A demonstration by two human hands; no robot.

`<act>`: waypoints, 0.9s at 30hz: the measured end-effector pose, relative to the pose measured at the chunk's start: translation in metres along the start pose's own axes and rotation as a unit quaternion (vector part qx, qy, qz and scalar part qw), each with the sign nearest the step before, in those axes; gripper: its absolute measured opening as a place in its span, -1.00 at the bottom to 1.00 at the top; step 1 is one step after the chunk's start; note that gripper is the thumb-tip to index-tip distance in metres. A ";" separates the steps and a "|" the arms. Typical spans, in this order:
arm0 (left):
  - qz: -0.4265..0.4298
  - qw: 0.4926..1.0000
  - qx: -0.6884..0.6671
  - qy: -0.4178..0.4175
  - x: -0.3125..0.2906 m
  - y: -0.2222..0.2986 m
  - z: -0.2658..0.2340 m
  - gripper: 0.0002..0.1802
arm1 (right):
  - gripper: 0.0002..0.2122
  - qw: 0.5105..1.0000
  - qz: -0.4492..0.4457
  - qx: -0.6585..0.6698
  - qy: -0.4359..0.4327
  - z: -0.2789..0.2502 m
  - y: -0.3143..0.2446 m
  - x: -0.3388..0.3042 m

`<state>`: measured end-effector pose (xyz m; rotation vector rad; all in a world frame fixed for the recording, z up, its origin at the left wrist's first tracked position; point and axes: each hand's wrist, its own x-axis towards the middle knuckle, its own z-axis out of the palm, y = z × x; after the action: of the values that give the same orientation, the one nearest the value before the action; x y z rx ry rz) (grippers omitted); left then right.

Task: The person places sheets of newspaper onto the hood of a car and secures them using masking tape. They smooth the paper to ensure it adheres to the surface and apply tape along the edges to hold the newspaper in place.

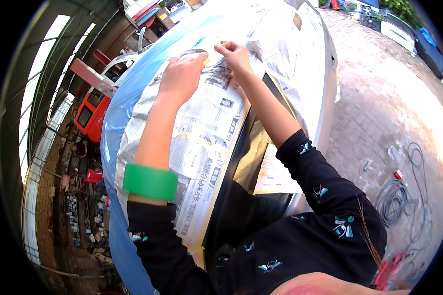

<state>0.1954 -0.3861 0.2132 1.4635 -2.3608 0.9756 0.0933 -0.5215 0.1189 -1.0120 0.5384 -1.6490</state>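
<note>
My left hand (182, 73) is closed round a roll of tape (202, 51) with a pale yellowish edge, over the newspaper-covered roof of a car. Just to its right, my right hand (235, 56) has thumb and forefinger pinched together; what is between them is too small to make out. Round my left forearm sits a wide green tape roll (150, 183), worn like a cuff. Printed newspaper sheets (202, 128) lie under both hands, edged with yellowish tape along the dark window (246, 196). A small green strip (200, 42) shows beyond the roll.
Blue plastic sheeting (115, 118) drapes the car's left side. A paper sheet (275, 172) lies by the window below my right arm. On the paved ground at right lies a coiled hose (394, 201). A red vehicle (91, 113) and cluttered shelves stand at left.
</note>
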 end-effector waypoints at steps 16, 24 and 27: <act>0.145 0.971 0.189 -0.019 0.126 -0.002 0.078 -0.61 | -0.82 0.947 -0.093 -0.187 0.244 -0.068 0.010 0.057; 0.190 0.953 0.235 0.033 0.139 -0.009 0.110 -0.84 | -0.87 0.876 -0.133 -0.392 0.248 -0.068 0.012 0.062; 0.198 0.949 0.243 0.013 0.142 -0.004 0.114 -0.72 | -0.91 0.857 -0.158 -0.421 0.251 -0.073 0.016 0.064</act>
<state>0.1483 -0.5611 0.1964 1.0983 -2.5683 1.7679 0.0374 -0.5969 0.0893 -1.3246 1.6206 -2.0238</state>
